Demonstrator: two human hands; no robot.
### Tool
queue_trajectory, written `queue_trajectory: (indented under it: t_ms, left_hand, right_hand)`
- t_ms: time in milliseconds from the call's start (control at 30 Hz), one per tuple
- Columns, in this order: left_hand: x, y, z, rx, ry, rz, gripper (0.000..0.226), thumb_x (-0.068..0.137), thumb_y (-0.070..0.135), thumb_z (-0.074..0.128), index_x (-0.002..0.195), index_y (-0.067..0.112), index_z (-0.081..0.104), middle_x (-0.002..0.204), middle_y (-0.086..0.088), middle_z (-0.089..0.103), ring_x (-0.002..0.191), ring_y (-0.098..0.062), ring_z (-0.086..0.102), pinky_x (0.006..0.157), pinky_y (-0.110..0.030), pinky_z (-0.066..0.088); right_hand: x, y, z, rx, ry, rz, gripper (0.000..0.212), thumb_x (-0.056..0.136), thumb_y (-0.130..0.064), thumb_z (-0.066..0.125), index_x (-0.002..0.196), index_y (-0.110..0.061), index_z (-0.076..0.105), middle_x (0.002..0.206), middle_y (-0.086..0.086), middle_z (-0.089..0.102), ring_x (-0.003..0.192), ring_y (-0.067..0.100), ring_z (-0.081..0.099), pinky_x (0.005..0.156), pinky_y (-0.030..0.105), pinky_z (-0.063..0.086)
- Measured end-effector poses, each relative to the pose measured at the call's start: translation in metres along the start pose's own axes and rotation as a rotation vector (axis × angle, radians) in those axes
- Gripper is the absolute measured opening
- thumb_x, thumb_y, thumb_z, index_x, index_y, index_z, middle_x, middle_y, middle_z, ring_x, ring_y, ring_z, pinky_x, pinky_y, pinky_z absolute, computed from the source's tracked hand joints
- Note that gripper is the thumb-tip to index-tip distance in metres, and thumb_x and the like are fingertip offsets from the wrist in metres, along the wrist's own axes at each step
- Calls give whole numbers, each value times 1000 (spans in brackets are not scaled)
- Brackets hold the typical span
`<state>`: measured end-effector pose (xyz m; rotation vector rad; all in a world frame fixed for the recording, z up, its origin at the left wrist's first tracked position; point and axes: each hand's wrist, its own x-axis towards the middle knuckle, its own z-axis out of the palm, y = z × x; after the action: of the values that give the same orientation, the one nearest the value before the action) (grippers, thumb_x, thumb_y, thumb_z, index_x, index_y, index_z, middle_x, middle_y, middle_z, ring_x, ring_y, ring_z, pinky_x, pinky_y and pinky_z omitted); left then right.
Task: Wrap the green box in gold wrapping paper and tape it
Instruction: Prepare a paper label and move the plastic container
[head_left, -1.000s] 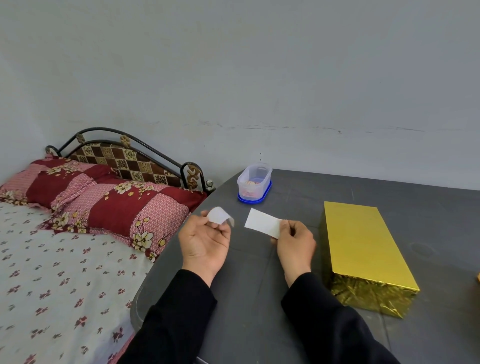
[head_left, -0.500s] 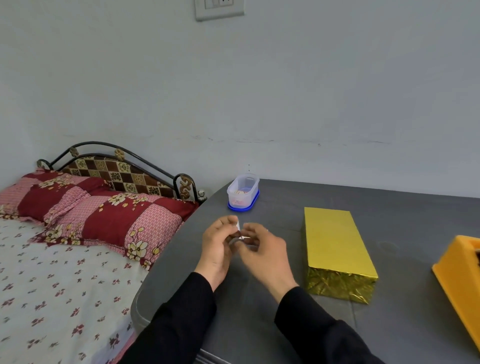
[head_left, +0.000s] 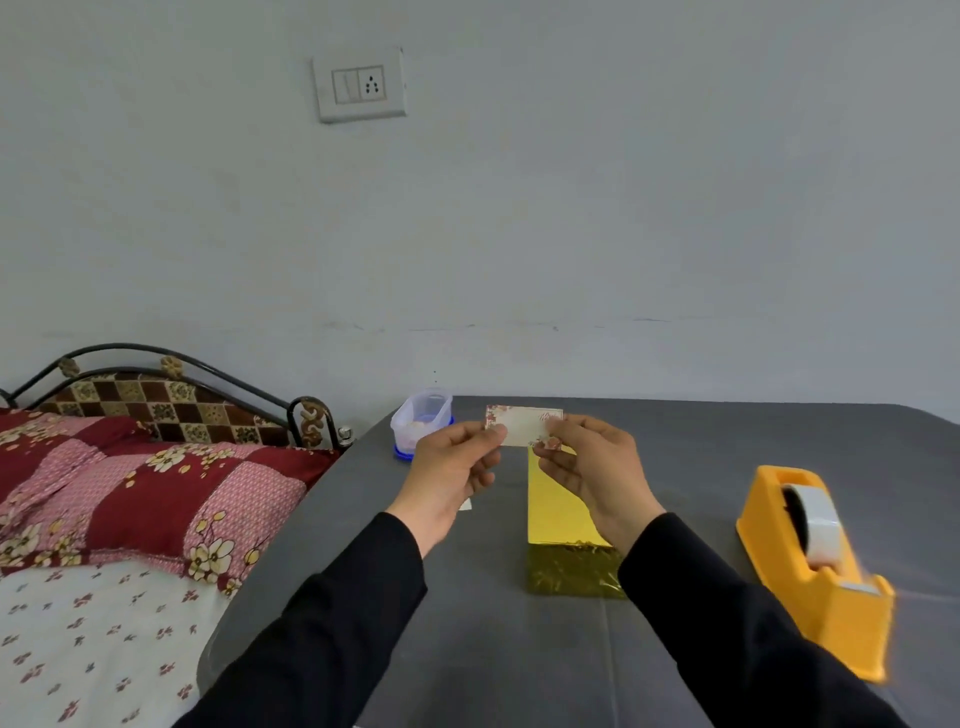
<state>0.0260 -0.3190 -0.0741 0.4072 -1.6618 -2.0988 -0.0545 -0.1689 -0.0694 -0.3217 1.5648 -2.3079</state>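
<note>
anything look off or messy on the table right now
Nothing stands out. The gold-wrapped box lies flat and fully covered on the grey table. Both hands, left and right, pinch a small floral label above it. The tape dispenser stands upright.

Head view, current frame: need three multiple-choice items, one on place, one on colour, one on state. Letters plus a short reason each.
1. Where does the orange plastic tape dispenser stand relative to the gold foil-wrapped rectangular box?
A. to its right
B. to its left
C. on top of it

2. What colour is the base of the small clear plastic tub?
A. red
B. blue
C. green

3. How is the small floral-bordered white card held?
A. flat on the table
B. in one hand only
C. pinched by both hands

Key: 1 A, it sits at the grey table's right side. 2 B, a blue rim shows beneath. 3 C, left hand and right hand each pinch an end.
</note>
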Motion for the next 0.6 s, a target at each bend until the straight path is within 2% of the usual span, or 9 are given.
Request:
queue_trajectory:
  t_ms: [100, 200, 300, 400, 500, 600]
  left_hand:
    - [4, -3, 19, -27, 43, -4, 15, 86, 17, 81, 99, 11, 76, 77, -1, 69, 72, -12, 64, 63, -26, 54]
    - [6, -5, 33, -14, 109, 3, 22, 83, 22, 84, 101, 13, 77, 76, 1, 73, 70, -12, 65, 60, -26, 51]
    - [10, -5, 41, 41, 168, -12, 19, 82, 28, 86, 96, 18, 78, 75, 2, 74, 69, -14, 63, 54, -24, 47]
    - [15, -6, 45, 140, 202, -10, 18, 81, 31, 86, 95, 21, 80, 76, 0, 70, 66, -13, 57, 47, -20, 45]
    - [25, -9, 48, 217, 200, 8, 18, 82, 28, 86, 97, 20, 81, 77, -2, 70, 66, -13, 55, 47, -20, 44]
    - [36, -11, 51, 284, 212, 18, 10, 81, 28, 86, 87, 25, 79, 81, 0, 74, 66, -12, 59, 55, -22, 46]
  right_hand:
    - [2, -10, -15, 5, 16, 4, 16, 95, -14, 72, 106, -3, 72, 98, 14, 78, 84, 23, 75, 83, 37, 63]
    - [7, -13, -27, -159, 123, -75, 20, 94, -18, 74, 112, -9, 75, 93, 8, 79, 83, 18, 76, 79, 32, 64]
    - [13, -13, -36, -289, 189, -174, 35, 91, -19, 78, 125, -13, 71, 92, 4, 77, 78, 15, 74, 78, 31, 64]
    - [21, -15, -41, -329, 236, -150, 24, 90, -20, 79, 112, -11, 78, 89, 4, 76, 75, 14, 70, 70, 25, 61]
    - [32, -15, -43, -337, 270, -77, 16, 88, -23, 81, 101, -15, 81, 92, 5, 75, 74, 14, 65, 61, 22, 54]
    - [45, -13, -46, -396, 298, -52, 14, 87, -24, 82, 100, -17, 81, 97, 4, 74, 76, 15, 61, 66, 24, 51]
